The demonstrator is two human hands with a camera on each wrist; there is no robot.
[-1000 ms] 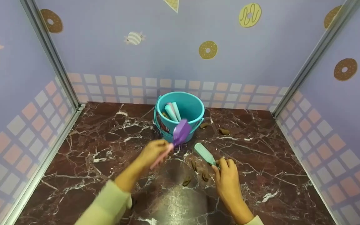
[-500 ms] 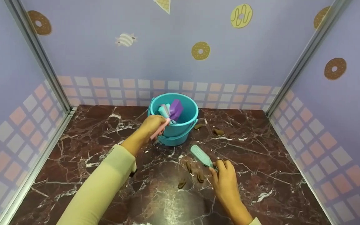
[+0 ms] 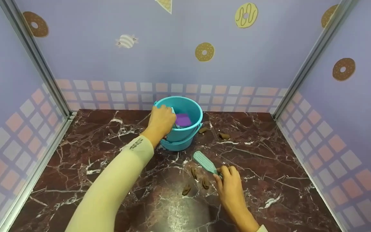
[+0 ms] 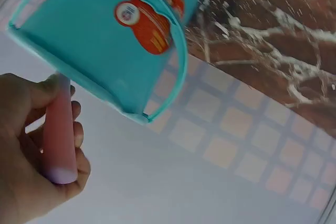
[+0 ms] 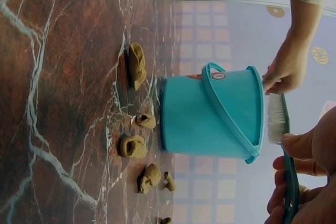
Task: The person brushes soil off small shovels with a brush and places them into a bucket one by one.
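Observation:
My left hand is at the left rim of a turquoise bucket, gripping the pink handle of a toy shovel. The shovel's purple blade is inside the bucket. A light-blue item shows beside the fingers there, mostly hidden. My right hand holds a green-handled brush above the tabletop, thumb on the handle; its white bristles show in the right wrist view. Several small brown curled pieces lie on the tabletop, some below the brush.
More brown pieces lie right of the bucket. The dark red marbled tabletop is bounded by a lilac back wall and side walls, with metal posts at the corners.
My left hand has moved up and forward to the bucket, lowering the purple shovel blade inside. The right hand holds the brush almost still; the head view has shifted slightly.

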